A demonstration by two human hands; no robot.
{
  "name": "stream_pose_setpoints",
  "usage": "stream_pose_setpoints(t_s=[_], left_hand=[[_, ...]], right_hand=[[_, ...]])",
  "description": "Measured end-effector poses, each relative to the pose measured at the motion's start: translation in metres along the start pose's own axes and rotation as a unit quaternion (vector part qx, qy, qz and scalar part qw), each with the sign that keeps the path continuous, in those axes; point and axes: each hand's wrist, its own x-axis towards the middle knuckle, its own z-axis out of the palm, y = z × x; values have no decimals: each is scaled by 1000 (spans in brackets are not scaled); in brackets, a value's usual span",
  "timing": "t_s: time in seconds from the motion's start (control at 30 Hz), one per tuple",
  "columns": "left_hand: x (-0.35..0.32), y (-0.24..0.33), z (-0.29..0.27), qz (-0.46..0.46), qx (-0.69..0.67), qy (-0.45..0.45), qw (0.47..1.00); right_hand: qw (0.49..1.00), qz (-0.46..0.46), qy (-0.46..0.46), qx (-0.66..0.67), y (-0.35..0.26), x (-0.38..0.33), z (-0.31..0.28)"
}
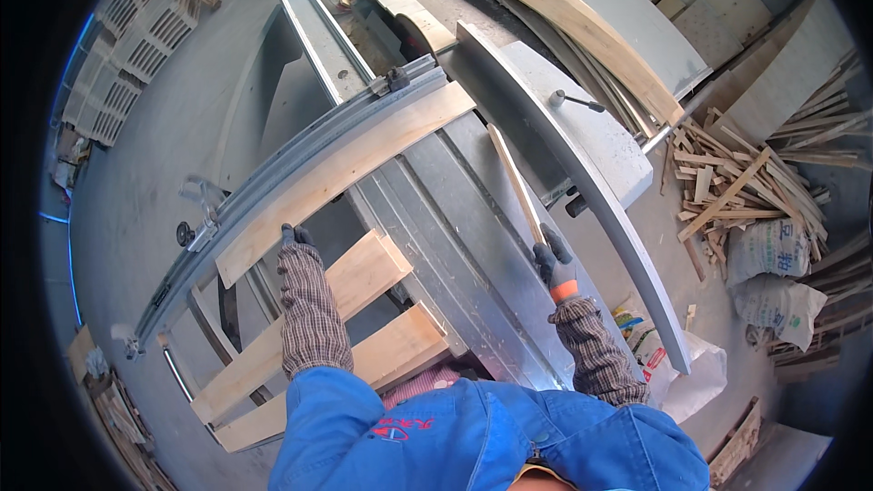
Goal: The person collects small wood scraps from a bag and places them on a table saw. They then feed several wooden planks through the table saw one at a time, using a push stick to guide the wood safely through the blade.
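What I can't make out from here

My left hand (296, 238) is mostly tucked behind the edge of the plank (346, 177), so I can't tell how it grips. The thin strip (515, 184) disappears into my right hand (555, 264), its lower end hidden by the glove. The two lower boards (309, 345) vanish under my blue jacket (473, 441), and the scrap pile (746, 182) blurs at the rim.

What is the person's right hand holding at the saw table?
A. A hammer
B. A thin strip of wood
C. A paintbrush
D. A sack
B: the gloved right hand grips the near end of a thin strip of wood that lies along the metal saw table, while the left hand rests on the wide plank.
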Motion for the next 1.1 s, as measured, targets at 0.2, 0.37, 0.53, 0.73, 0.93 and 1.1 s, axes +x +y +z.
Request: stream_pose_setpoints(t_s=[0.2,0.37,0.53,0.73,0.93,1.1], left_hand=[[-63,-41,9,105,235,-2,966],[-81,-38,11,23,234,-24,972],[-57,-32,13,-56,226,-55,971],[23,-34,-6,-85,113,-77,987],[-52,-113,15,34,321,-50,945],[-124,-120,31,11,481,-137,866]], right_hand=[[1000,23,10,-11,-9,6,3],[1000,-21,20,9,2,13,3],[1000,-14,18,-10,3,21,-1],[999,46,-9,-23,-32,14,11],[999,13,38,12,-29,31,5],[998,13,55,12,-34,47,5]])
